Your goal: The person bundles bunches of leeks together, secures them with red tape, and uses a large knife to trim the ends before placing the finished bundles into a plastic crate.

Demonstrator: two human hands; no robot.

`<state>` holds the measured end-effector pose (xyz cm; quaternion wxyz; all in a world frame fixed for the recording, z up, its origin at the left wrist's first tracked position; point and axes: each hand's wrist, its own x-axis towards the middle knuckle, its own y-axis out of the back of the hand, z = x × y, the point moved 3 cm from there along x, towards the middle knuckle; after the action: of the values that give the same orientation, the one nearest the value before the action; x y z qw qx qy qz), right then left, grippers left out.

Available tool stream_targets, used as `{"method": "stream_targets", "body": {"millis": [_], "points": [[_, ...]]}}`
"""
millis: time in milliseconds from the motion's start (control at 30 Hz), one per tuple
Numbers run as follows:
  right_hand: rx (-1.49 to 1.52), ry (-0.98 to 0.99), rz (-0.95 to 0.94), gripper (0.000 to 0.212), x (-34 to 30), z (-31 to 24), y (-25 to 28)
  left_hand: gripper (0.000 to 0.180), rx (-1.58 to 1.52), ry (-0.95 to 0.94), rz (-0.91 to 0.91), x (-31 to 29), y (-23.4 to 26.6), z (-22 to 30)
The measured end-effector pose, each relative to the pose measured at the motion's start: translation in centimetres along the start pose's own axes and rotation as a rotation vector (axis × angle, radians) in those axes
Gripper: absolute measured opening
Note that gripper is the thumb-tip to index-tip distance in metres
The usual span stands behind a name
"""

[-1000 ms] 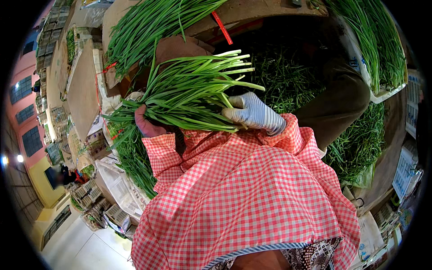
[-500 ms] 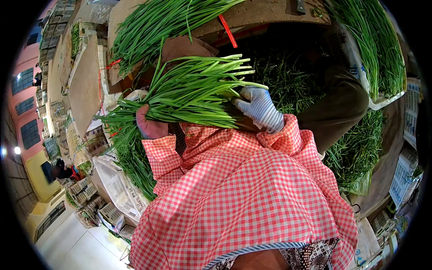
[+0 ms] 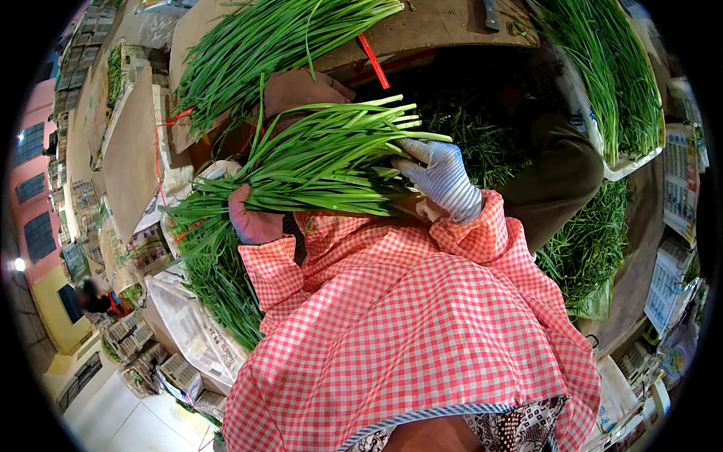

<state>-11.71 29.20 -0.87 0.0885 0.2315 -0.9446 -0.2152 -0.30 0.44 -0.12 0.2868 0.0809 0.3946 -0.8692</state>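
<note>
My left hand [image 3: 254, 215] is wrapped round the leafy end of a bunch of garlic chives [image 3: 316, 162], its fingers clamped on the leaves. My right hand [image 3: 446, 181], in a blue-and-white striped glove, sits at the pale end, fingers bent beside one stalk that juts past the rest; whether they pinch it I cannot tell. The bunch lies crosswise above my red checked smock [image 3: 422, 324].

I judge the work to be partway. This bunch is gathered, with most stalks running one way, but its ends are uneven and I see no tie round it. A loose heap of green leaves [image 3: 218, 282] lies at my left, apparently unsorted, while the chives on the bench [image 3: 444, 26] and those in the white tub [image 3: 636, 164] at my right look more neatly aligned.

The leaves I hold are flat, narrow, glossy and deep green, paling to whitish stalks that fan slightly apart.

Farther out, limp green scraps [image 3: 482, 143] fill the dark space past my right hand, a red strip [image 3: 373, 60] hangs off the bench edge, and a knife-like tool [image 3: 491, 15] rests above.
</note>
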Motion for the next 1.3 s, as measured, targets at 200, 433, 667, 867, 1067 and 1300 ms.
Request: {"method": "stream_targets", "body": {"millis": [200, 433, 667, 867, 1067, 1300], "points": [[-0.2, -0.115, -0.185, 0.022, 0.0, 1.2, -0.2, 0.043, -0.007, -0.021, 0.04, -0.2, 0.1, -0.1], [-0.533, -0.281, -0.435, 0.027, 0.6, 2.4, 0.4, 0.035, 0.001, -0.063, 0.004, -0.9, -0.5, 0.3], [-0.624, -0.362, -0.597, 0.029, 0.4, 3.4, 0.5, 0.031, 0.005, -0.071, 0.033, -1.6, -0.5, 0.3], [-0.746, -0.491, -0.672, 0.026, 0.0, 5.6, 3.9, 0.033, 0.031, -0.168, 0.085, -2.2, -0.8, 1.3], [-0.825, -0.623, -0.578, 0.026, -3.0, 11.1, 9.2, 0.031, -0.011, -0.171, 0.095, -1.7, 2.8, 3.7], [0.507, -0.452, -0.298, 0.05, 0.8, 7.5, -1.0, 0.035, -0.053, -0.157, 0.111, 0.0, 4.5, 1.4]]}}
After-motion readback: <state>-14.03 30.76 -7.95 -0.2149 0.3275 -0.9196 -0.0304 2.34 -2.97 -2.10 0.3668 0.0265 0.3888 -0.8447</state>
